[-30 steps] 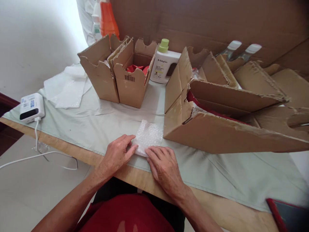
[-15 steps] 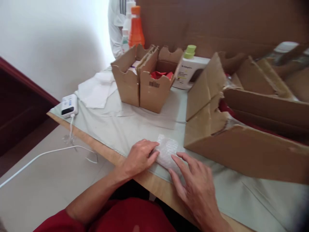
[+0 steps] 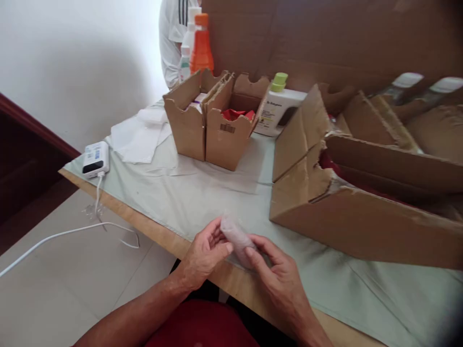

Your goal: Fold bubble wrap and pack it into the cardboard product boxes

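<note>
A roll of bubble wrap (image 3: pixel 237 239), whitish and clear, is held between my two hands just above the table's front edge. My left hand (image 3: pixel 208 250) is curled around its left end, with the thumb along the near side. On the other side, my right hand (image 3: pixel 277 267) pinches the roll's right end between thumb and fingers. The roll slants down from upper left to lower right. What lies inside the wrap, if anything, cannot be made out.
Two small cardboard bins (image 3: pixel 221 140) stand ahead, with a white bottle with a green cap (image 3: pixel 277 111) beside them. A large cardboard box (image 3: pixel 358 226) takes up the right. White sheets (image 3: pixel 135 137) and a white cabled device (image 3: pixel 96 159) lie left. An orange bottle (image 3: pixel 201 46) stands behind, near a person's white sleeve (image 3: pixel 170 43).
The bubble wrap lay flat on the table; now it is a narrow roll, lifted and tilted. Both hands have closed in on it. The view has shifted slightly.
</note>
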### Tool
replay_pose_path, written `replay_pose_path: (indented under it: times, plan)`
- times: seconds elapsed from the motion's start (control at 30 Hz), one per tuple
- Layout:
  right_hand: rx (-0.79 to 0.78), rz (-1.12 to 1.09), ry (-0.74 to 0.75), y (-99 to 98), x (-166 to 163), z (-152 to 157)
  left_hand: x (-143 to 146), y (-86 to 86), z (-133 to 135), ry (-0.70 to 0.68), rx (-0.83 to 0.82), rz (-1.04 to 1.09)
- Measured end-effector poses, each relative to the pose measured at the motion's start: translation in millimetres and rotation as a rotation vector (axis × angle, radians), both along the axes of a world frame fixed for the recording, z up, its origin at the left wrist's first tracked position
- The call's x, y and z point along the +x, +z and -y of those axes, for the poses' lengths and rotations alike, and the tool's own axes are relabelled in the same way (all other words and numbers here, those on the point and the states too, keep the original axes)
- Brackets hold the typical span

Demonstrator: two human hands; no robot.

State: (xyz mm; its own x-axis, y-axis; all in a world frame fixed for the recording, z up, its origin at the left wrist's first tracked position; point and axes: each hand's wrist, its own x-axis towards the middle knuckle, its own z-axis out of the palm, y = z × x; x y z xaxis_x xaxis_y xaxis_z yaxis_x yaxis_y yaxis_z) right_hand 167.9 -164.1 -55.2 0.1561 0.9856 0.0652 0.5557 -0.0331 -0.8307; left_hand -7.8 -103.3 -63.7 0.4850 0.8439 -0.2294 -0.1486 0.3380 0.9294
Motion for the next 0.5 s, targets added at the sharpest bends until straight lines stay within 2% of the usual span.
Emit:
replay_pose_path:
  times: [0.1, 0.2, 0.27, 0.37, 0.43, 0.5]
  plan:
    - [0.086, 0.031, -0.043, 3.1, -5.9, 11.0, 2.7, 8.0, 3.6, -0.005, 0.0, -0.008]
    - [0.208, 0.098, -0.098, 9.6, 4.2, 21.8, 0.6, 16.4, 9.7, -0.042, 0.089, -0.116]
    - [0.167, 0.06, -0.038, 19.9, 12.5, 28.1, 1.1, 18.3, 16.4, -0.106, 0.201, -0.186]
    - [0.055, -0.013, 0.073, 38.8, 20.3, 34.6, 9.8, 12.0, 28.6, -0.278, 0.386, -0.227]
    - [0.028, -0.042, 0.1, 49.1, 24.5, 38.6, 18.5, 2.6, 35.5, -0.326, 0.484, -0.188]
    - [0.029, -0.053, 0.104, 55.6, 31.1, 44.7, 26.3, -7.7, 39.3, -0.34, 0.488, -0.145]
